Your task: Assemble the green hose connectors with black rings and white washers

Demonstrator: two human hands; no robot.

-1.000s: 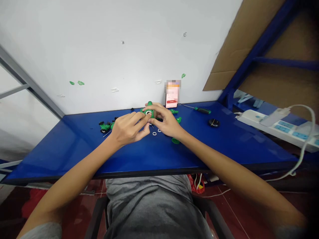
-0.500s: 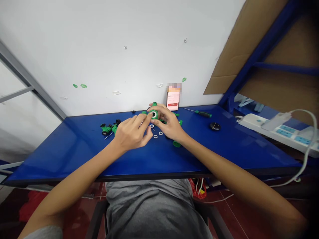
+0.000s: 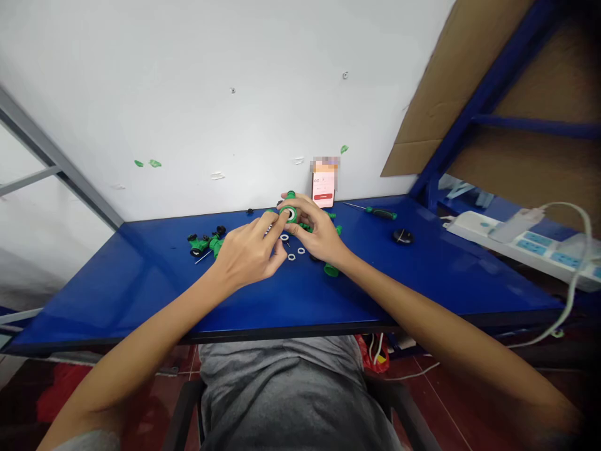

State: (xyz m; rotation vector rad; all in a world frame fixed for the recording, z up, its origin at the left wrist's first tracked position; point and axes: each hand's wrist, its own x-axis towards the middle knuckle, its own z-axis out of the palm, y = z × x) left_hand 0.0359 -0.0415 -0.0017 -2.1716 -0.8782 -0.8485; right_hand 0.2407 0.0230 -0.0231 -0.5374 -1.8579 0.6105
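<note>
Looking down past a gray shirt (image 3: 282,401), two bare arms reach out over the edge of a blue table (image 3: 141,300). The left hand (image 3: 246,254) and the right hand (image 3: 319,235) meet near the middle of the table. Together they hold up a green plastic part (image 3: 290,215) with a white ring in its middle, just above the tabletop. The right hand curls over the top and pinches it between the thumb and fingers. The left hand's fingers are close together and press on its left side.

Three small white rings (image 3: 292,257) lie on the table just below the hands. A green cup-shaped piece (image 3: 331,270) sits near the right wrist. To the left is a small heap of green and black parts (image 3: 203,243), with a thin metal pin (image 3: 203,257) beside it. To the right lie a black round thing (image 3: 402,236) and a screwdriver with a green and black handle (image 3: 381,213). A pink card (image 3: 323,188) leans on the white wall (image 3: 188,94), and its top is blurred. Far to the right is a white power strip (image 3: 516,247).
</note>
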